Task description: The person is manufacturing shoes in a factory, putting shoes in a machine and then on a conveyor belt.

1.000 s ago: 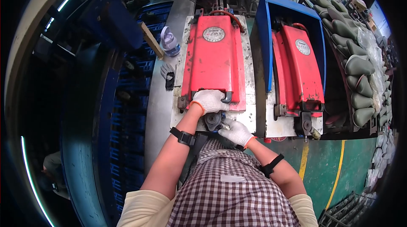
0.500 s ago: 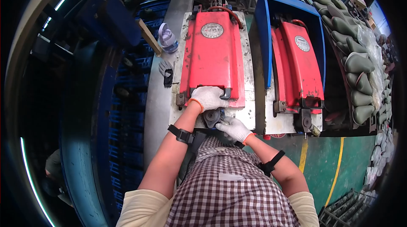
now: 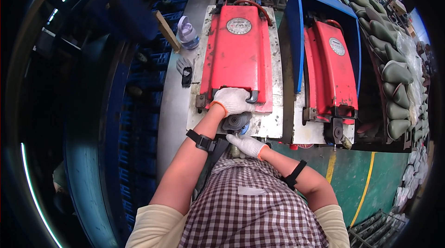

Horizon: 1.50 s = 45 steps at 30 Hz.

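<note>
A red machine cover (image 3: 236, 53) with a round silver label lies on a pale, stained metal plate (image 3: 275, 123) in front of me. My left hand (image 3: 232, 101), in a white knit glove, is closed over the black handle (image 3: 252, 96) at the cover's near edge. Just below sits a dark round pivot (image 3: 236, 121) with a bit of blue beside it. My right hand (image 3: 248, 146), also gloved, lies across a latch lever (image 3: 235, 152) that points down toward my apron. Its fingers are pressed together over the lever; their undersides are hidden.
On the right, a second red cover (image 3: 331, 62) stands inside a blue metal hood (image 3: 299, 39). Several grey-green padded pieces (image 3: 397, 97) hang on a rack beyond it. A clear bottle (image 3: 187, 34) and a dark grey glove (image 3: 185, 68) rest on the left ledge (image 3: 175, 109).
My right hand has moved from beside the pivot toward me, with the lever now pointing down under it. My left hand stays on the handle. The whole view has shifted slightly.
</note>
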Available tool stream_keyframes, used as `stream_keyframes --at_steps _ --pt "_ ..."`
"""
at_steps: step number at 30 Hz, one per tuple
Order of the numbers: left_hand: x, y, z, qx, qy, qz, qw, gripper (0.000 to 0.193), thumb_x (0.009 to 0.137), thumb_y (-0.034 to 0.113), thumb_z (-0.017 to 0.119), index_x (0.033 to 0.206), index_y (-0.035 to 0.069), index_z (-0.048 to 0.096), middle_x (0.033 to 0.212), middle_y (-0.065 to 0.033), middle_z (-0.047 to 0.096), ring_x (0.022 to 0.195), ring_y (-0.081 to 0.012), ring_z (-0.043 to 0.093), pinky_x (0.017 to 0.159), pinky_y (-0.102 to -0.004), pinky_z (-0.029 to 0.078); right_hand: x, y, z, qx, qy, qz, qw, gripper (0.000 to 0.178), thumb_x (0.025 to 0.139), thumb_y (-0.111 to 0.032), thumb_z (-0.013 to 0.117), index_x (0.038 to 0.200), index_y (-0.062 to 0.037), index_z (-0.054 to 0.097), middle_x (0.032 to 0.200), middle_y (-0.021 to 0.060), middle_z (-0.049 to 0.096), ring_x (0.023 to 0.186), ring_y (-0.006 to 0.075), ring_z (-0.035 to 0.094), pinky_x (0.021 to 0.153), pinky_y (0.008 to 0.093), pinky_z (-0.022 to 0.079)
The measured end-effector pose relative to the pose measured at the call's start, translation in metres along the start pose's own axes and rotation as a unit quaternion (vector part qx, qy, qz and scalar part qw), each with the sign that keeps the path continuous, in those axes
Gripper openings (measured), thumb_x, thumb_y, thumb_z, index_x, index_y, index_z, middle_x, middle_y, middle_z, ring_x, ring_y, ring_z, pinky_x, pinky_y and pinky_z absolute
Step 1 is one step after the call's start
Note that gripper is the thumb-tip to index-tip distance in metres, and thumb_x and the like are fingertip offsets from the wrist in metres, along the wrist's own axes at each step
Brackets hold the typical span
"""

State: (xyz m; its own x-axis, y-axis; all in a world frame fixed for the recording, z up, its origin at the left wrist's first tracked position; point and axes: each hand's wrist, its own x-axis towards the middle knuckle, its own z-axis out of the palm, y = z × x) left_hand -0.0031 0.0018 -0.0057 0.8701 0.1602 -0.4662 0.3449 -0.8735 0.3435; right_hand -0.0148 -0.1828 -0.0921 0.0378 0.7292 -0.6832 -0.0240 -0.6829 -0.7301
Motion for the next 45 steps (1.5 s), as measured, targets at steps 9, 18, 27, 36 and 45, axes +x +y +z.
stream_keyframes --at_steps 9,18,27,36,45 --pt "-0.005 0.003 0.008 0.007 0.063 0.022 0.998 0.052 0.083 0.058 0.066 0.103 0.011 0.078 0.101 -0.0168 0.076 0.096 -0.0358 0.074 0.085 -0.0486 0.057 0.033 -0.015 0.016 0.059 -0.071 0.065 0.994 0.091 0.1 -0.077 0.033 0.081 0.0046 0.069 0.063 0.0147 0.066 0.047 0.0204 0.055 0.046 0.0343 0.044" --pt "-0.031 0.007 -0.018 -0.015 0.166 0.068 0.984 0.035 0.088 0.042 0.067 0.1 0.009 0.071 0.09 -0.0168 0.073 0.087 -0.0356 0.073 0.078 -0.0485 0.056 -0.015 -0.04 -0.024 -0.041 -0.12 0.011 0.992 0.072 0.104 -0.066 0.043 0.124 0.0006 0.062 0.085 0.0165 0.074 0.062 0.0212 0.069 0.054 0.0302 0.055" --pt "-0.061 0.021 -0.157 0.073 0.499 0.262 0.823 0.047 0.078 0.025 0.08 0.122 0.011 0.071 0.111 -0.0138 0.073 0.101 -0.0324 0.069 0.092 -0.043 0.052 -0.009 -0.077 -0.077 0.074 0.144 -0.098 0.982 0.066 0.1 -0.05 0.063 0.144 -0.0019 0.053 0.098 0.0136 0.07 0.075 0.019 0.068 0.064 0.0309 0.056" --pt "-0.064 0.014 -0.187 0.166 0.599 0.251 0.743 0.062 0.082 0.034 0.08 0.133 0.004 0.064 0.131 -0.0188 0.066 0.123 -0.0404 0.06 0.113 -0.0558 0.039 0.106 -0.125 -0.074 -0.356 0.551 -0.102 0.748 0.093 0.08 -0.043 0.082 0.155 -0.0071 0.04 0.154 0.0292 0.039 0.124 0.0429 0.056 0.1 0.047 0.052" --pt "-0.054 -0.017 -0.177 0.133 0.643 0.356 0.665 0.054 0.083 0.032 0.077 0.129 0.007 0.069 0.123 -0.0126 0.071 0.119 -0.0326 0.062 0.105 -0.0473 0.042 0.085 -0.081 -0.127 0.065 0.472 -0.305 0.824 0.068 0.081 -0.023 0.076 0.141 0.0029 0.058 0.133 0.0211 0.063 0.126 0.0306 0.058 0.112 0.0386 0.042"
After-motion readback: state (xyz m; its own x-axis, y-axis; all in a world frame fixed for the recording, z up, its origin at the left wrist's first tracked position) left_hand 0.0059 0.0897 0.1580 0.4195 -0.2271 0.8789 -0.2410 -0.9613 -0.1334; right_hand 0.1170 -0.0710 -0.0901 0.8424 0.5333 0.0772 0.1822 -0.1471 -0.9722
